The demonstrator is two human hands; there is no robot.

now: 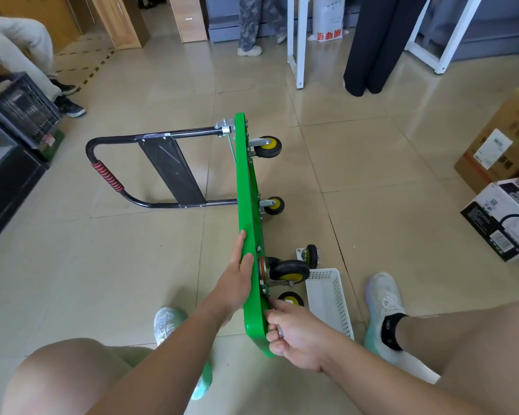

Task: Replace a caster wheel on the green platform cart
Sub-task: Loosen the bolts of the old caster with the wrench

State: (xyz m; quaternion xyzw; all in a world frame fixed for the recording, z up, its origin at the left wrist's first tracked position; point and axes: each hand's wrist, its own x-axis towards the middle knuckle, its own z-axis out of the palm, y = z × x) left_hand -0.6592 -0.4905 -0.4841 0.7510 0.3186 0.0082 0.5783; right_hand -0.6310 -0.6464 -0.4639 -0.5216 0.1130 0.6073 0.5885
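the green platform cart (247,211) is stood on edge on the tiled floor (372,175), steadied by the left hand (237,275), fingers flat against its deck. a small metal tool (279,331) is gripped by the right hand (295,338) at its near corner.

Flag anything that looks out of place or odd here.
The green cart stands on its edge, wheels sideways, steadied by the left hand. One loose caster lies on the floor beside the white basket.

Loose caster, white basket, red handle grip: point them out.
loose caster (311,256), head view, on its black tyre.
white basket (343,308), head view, on its perforated side wall.
red handle grip (107,177), head view, mid-coils.
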